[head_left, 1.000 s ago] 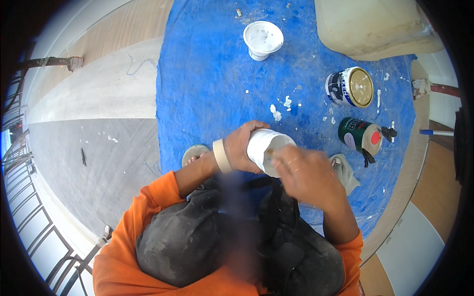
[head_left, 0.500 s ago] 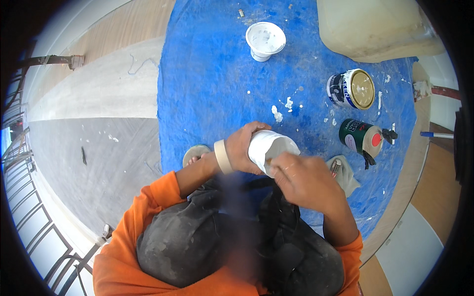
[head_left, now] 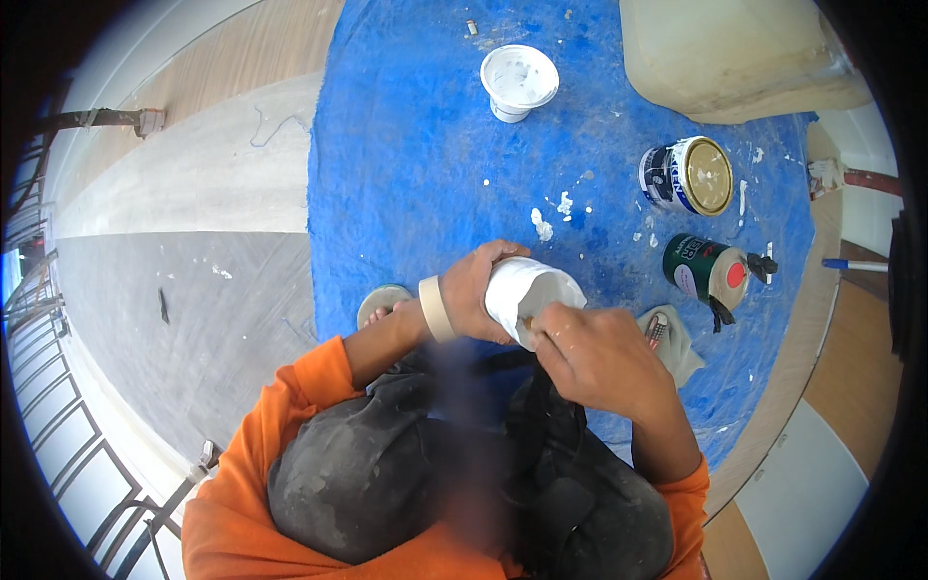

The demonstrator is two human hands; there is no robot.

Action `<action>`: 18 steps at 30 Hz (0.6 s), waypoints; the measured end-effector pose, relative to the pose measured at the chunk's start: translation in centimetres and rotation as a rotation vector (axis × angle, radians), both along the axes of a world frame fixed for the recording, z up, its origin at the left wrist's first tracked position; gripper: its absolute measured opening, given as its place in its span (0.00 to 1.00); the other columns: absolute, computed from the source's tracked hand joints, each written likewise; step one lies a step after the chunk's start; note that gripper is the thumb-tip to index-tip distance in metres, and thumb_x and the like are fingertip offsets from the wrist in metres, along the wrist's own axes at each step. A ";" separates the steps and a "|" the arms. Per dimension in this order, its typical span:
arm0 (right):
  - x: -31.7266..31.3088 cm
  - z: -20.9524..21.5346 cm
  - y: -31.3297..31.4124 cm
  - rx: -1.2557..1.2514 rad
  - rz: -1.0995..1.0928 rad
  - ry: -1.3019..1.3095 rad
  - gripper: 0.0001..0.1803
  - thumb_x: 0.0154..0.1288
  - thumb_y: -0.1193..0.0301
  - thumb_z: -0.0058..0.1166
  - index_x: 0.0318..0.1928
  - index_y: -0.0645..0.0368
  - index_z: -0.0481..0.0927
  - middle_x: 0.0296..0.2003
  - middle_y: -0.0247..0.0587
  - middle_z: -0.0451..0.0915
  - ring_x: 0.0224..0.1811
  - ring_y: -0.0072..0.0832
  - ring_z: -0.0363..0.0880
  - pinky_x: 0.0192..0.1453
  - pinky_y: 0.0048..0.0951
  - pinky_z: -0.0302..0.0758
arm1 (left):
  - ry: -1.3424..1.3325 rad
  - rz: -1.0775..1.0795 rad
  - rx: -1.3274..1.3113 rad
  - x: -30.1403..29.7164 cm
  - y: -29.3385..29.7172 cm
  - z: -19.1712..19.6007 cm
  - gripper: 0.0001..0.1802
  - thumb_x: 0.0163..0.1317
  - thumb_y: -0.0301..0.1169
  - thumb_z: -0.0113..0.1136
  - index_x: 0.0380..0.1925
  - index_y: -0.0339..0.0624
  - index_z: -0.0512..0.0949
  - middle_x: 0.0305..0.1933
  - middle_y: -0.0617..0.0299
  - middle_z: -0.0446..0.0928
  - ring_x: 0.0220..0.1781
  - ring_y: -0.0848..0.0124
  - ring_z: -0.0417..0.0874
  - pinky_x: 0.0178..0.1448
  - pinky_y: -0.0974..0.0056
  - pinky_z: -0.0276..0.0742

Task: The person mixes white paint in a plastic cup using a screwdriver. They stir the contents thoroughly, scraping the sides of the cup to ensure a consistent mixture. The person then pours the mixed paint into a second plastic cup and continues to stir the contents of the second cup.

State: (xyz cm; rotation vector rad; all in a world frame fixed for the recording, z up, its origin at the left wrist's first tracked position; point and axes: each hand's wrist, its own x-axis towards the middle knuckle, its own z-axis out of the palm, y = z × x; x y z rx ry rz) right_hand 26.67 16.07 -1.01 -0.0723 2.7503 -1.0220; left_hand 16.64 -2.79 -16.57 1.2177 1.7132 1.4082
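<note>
My left hand (head_left: 477,290) wraps around the side of a white round container (head_left: 527,295) held over my lap. A roll of beige tape (head_left: 436,308) sits on that wrist like a bracelet. My right hand (head_left: 592,356) presses at the container's near rim, and a small brownish tool tip shows between its fingers and the lid. I cannot tell what the tool is. Orange sleeves cover both upper arms.
A blue tarp (head_left: 425,155) covers the floor. On it stand a white tub (head_left: 519,81), a tin with a gold lid (head_left: 688,175), a dark green can with a red cap (head_left: 706,271) and a large beige canister (head_left: 735,53). A pale cloth (head_left: 677,343) lies by my right wrist.
Both hands stay on the white container. The right hand has shifted slightly along its rim; nothing else has moved.
</note>
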 end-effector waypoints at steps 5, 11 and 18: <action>-0.1 0.3 0.3 0.068 -0.061 0.002 0.07 0.63 0.69 0.54 0.35 0.59 0.72 0.23 0.51 0.80 0.25 0.50 0.82 0.28 0.48 0.77 | 0.000 -0.007 -0.045 -0.2 0.1 0.6 0.65 0.26 0.49 0.87 0.63 0.37 0.56 0.60 0.42 0.73 0.59 0.49 0.79 0.63 0.51 0.74; 0.2 -0.1 -0.1 0.062 -0.129 0.061 0.09 0.64 0.68 0.55 0.34 0.59 0.72 0.23 0.52 0.80 0.26 0.50 0.82 0.29 0.48 0.77 | 0.005 0.013 -0.022 0.0 0.2 0.1 0.64 0.26 0.49 0.87 0.62 0.37 0.58 0.59 0.43 0.74 0.58 0.50 0.79 0.63 0.51 0.74; -0.1 0.4 0.4 0.021 -0.145 0.037 0.10 0.65 0.66 0.55 0.35 0.59 0.72 0.26 0.52 0.81 0.27 0.52 0.81 0.30 0.49 0.77 | -0.042 0.044 0.002 0.1 0.2 0.1 0.63 0.26 0.48 0.87 0.61 0.37 0.59 0.58 0.43 0.74 0.58 0.50 0.79 0.63 0.51 0.74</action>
